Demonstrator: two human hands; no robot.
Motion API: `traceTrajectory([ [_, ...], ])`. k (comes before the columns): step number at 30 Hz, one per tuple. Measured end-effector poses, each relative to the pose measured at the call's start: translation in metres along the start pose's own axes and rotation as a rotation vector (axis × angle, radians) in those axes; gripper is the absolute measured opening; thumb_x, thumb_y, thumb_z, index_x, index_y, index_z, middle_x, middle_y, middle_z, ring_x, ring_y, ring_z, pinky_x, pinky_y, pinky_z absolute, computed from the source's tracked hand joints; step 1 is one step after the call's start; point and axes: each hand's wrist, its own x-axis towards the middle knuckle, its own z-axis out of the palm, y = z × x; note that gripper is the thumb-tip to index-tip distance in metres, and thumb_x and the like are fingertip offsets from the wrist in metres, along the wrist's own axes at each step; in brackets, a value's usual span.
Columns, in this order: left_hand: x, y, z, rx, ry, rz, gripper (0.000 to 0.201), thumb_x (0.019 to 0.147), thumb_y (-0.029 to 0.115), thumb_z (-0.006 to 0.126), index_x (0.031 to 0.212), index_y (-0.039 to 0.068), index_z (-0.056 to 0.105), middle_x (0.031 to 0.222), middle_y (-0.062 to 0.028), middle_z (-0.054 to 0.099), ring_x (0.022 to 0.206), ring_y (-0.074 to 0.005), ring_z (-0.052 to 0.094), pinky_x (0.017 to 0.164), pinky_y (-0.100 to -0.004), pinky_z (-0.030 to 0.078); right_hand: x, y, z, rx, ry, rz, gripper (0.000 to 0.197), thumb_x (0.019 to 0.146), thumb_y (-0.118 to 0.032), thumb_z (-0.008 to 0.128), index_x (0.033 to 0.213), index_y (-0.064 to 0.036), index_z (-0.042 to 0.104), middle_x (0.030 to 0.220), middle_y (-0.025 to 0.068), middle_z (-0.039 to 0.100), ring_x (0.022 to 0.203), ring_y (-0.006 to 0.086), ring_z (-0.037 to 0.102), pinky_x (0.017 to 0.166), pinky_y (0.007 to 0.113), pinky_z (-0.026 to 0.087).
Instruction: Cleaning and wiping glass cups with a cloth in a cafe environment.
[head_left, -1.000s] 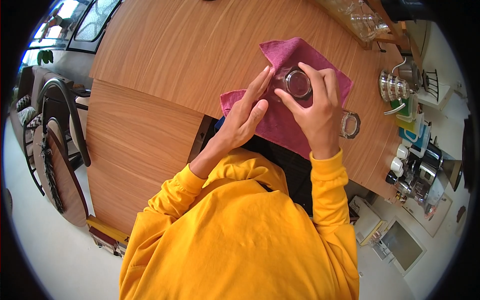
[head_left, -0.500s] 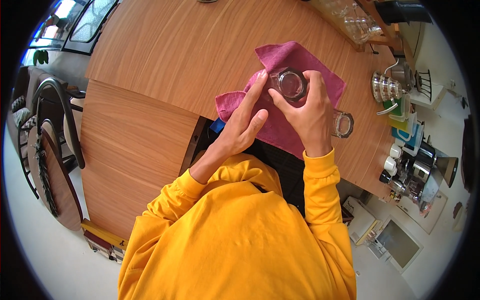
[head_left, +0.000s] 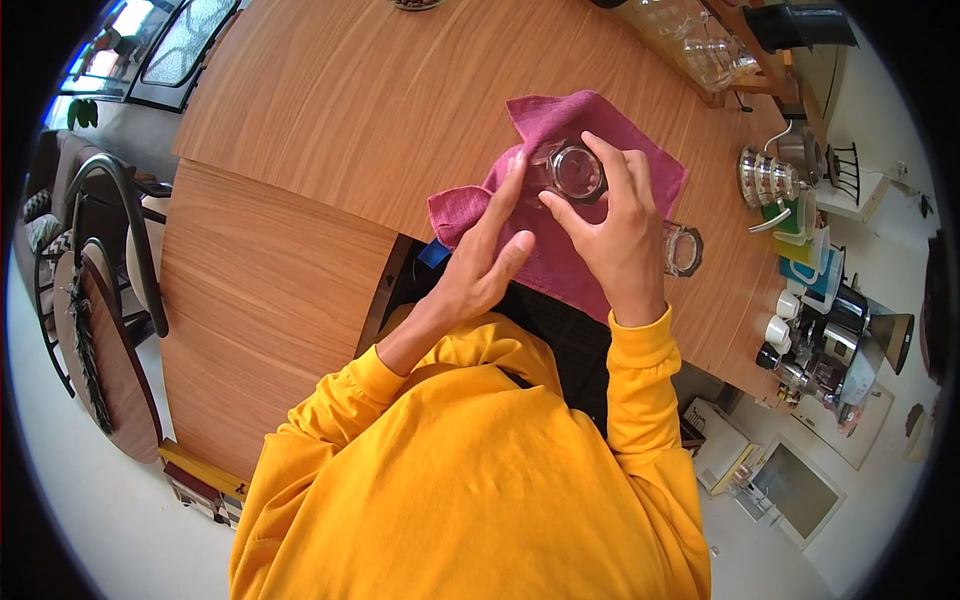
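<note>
My right hand (head_left: 622, 215) grips a clear faceted glass (head_left: 578, 172), thumb on its near left side and fingers on its far right side. The glass's round end faces up, above a pink cloth (head_left: 645, 150). My left hand (head_left: 485, 255) is open, fingers stretched out along the cloth's left part and thumb apart. Its fingertips are at the left of the glass; whether they touch it I cannot tell. A second clear glass (head_left: 683, 250) is on the table just right of my right wrist, which partly covers it.
The wooden table (head_left: 330, 130) spreads left and far. A wooden rack of glassware (head_left: 725, 60) is at the far right. Along the right edge are a ribbed metallic pot (head_left: 765, 175), white cups (head_left: 778, 328) and other kitchen items. A bowl (head_left: 416, 3) shows at the far edge.
My right index finger has shifted to the far side of the glass's rim. The glass has tilted or turned slightly; my left hand stays almost in place.
</note>
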Motion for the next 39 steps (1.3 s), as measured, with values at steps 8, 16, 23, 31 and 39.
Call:
traceTrajectory([
  [8, -0.003, -0.002, 0.004, -0.122, 0.018, -0.014, 0.071, 0.105, 0.034, 0.044, 0.158, 0.001, 0.010, 0.165, -0.0189, 0.015, 0.153, -0.0296, 0.015, 0.123, -0.0397, 0.014, -0.007, -0.003, 0.006, -0.053, 0.035, 0.112, 0.065, 0.074, -0.029, 0.086, 0.124, -0.0038, 0.052, 0.102, 0.0155, 0.053, 0.088, 0.0323, 0.061, 0.071, 0.043, 0.054],
  [16, -0.004, -0.006, -0.002, 0.035, 0.044, -0.061, 0.070, 0.104, 0.035, 0.044, 0.158, 0.002, 0.012, 0.164, -0.0183, 0.017, 0.152, -0.0305, 0.018, 0.122, -0.0409, 0.014, -0.004, 0.005, -0.013, -0.026, -0.108, -0.002, 0.067, 0.077, -0.026, 0.084, 0.131, -0.0041, 0.050, 0.105, 0.0162, 0.053, 0.093, 0.0336, 0.061, 0.075, 0.043, 0.052],
  [23, -0.006, 0.002, 0.003, -0.008, 0.047, 0.004, 0.067, 0.104, 0.031, 0.043, 0.158, 0.004, 0.015, 0.164, -0.0155, 0.022, 0.151, -0.0297, 0.021, 0.122, -0.0414, 0.017, -0.010, 0.004, -0.004, 0.003, -0.079, 0.170, 0.066, 0.078, -0.025, 0.083, 0.131, -0.0058, 0.050, 0.107, 0.0160, 0.056, 0.091, 0.0347, 0.063, 0.075, 0.044, 0.053],
  [31, -0.014, 0.014, 0.006, 0.005, 0.027, 0.033, 0.066, 0.105, 0.030, 0.044, 0.157, 0.001, 0.016, 0.163, -0.0154, 0.025, 0.151, -0.0297, 0.023, 0.120, -0.0413, 0.019, -0.009, -0.004, -0.026, 0.137, -0.195, 0.019, 0.084, 0.072, -0.009, 0.084, 0.146, -0.0124, 0.043, 0.118, 0.0151, 0.051, 0.104, 0.0330, 0.060, 0.086, 0.043, 0.052],
  [39, -0.013, 0.016, 0.011, -0.033, 0.009, 0.041, 0.065, 0.105, 0.026, 0.042, 0.157, 0.001, 0.012, 0.163, -0.0203, 0.021, 0.152, -0.0308, 0.021, 0.121, -0.0397, 0.019, -0.008, 0.001, -0.011, -0.031, -0.105, 0.121, 0.064, 0.076, -0.021, 0.084, 0.131, -0.0062, 0.054, 0.104, 0.0154, 0.051, 0.091, 0.0332, 0.063, 0.074, 0.042, 0.054],
])
